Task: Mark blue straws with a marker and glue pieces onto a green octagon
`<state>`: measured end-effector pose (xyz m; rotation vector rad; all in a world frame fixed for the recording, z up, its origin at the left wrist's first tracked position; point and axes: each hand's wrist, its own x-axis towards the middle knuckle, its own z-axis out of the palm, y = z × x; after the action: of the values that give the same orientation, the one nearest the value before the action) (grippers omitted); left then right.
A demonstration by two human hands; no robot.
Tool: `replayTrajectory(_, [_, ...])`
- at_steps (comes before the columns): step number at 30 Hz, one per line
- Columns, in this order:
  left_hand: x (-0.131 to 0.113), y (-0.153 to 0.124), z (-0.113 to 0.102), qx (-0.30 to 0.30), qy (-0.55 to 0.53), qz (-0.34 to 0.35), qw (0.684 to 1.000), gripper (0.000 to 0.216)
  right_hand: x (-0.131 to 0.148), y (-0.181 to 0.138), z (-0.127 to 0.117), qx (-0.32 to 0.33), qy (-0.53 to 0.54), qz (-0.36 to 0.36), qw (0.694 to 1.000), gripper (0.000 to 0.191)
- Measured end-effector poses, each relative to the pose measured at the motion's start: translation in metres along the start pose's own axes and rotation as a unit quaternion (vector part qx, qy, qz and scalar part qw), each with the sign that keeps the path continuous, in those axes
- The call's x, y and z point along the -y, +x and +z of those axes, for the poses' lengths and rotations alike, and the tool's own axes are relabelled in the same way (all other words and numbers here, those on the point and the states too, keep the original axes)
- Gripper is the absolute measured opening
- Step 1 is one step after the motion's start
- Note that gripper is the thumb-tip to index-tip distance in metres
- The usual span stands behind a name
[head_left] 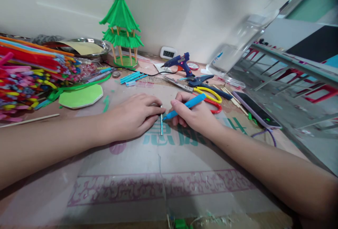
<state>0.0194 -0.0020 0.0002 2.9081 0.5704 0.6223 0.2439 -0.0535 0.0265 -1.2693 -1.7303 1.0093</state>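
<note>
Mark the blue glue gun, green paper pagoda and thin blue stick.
Blue glue gun (180, 61), head view, body.
Green paper pagoda (120, 13), head view, upper roof.
Thin blue stick (161, 125), head view, middle.

Table (31, 208): cardboard sheet (163, 158), scissors (211, 97), glue gun (181, 63), phone (253, 109)

Left hand (133, 117) and right hand (196, 116) are bare, forearms too

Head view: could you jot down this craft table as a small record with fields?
Left hand: holds a thin stick flat on the cardboard sheet
Right hand: grips a blue pen-like tool, tip at the stick
Behind hands: scissors, blue glue gun, green pagoda model
Left side: coloured craft stems, green foam disc
Right side: phone
</note>
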Motion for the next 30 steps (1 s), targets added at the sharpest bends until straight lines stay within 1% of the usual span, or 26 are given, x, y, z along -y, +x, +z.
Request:
replayTrajectory(4, [-0.0009, 0.0002, -0.0005, -0.003, -0.005, 0.001, 1.0, 0.038, 0.0009, -0.0007, 0.0003, 0.038, 0.007, 0.009, 0.999, 0.034])
replayTrajectory(5, [-0.001, 0.0003, -0.0005, -0.003, -0.007, 0.001, 1.0, 0.038, 0.0013, -0.0006, 0.0006, 0.036, 0.006, 0.01, 0.999, 0.034])
replayTrajectory(9, [-0.0008, 0.0006, -0.0004, -0.001, -0.004, 0.003, 1.0, 0.039, 0.0016, 0.0007, 0.001, -0.008, -0.003, 0.008, 1.0, 0.034])
replayTrajectory(11, [-0.0004, 0.0006, -0.0004, 0.002, -0.003, 0.003, 1.0, 0.04, 0.0013, 0.001, 0.0007, -0.017, -0.001, 0.008, 1.0, 0.035])
replayTrajectory(17, [-0.0007, 0.0005, -0.0013, 0.006, -0.009, 0.0, 1.0, 0.039, 0.0018, 0.0, 0.0002, 0.03, 0.003, 0.015, 0.999, 0.033])
replayTrajectory(19, [-0.001, 0.0004, -0.0015, 0.005, -0.008, 0.002, 1.0, 0.04, 0.0013, 0.0008, 0.0004, 0.021, 0.002, 0.014, 1.0, 0.033])
replayTrajectory(24, [-0.0008, 0.0002, -0.0005, -0.001, -0.004, 0.001, 1.0, 0.04, -0.0008, 0.0035, 0.0009, -0.033, -0.007, 0.017, 0.999, 0.031])
replayTrajectory(30, [-0.0004, 0.0003, -0.0003, 0.003, -0.001, -0.005, 1.0, 0.04, -0.0001, 0.0033, 0.0009, -0.027, 0.002, 0.018, 0.999, 0.036])
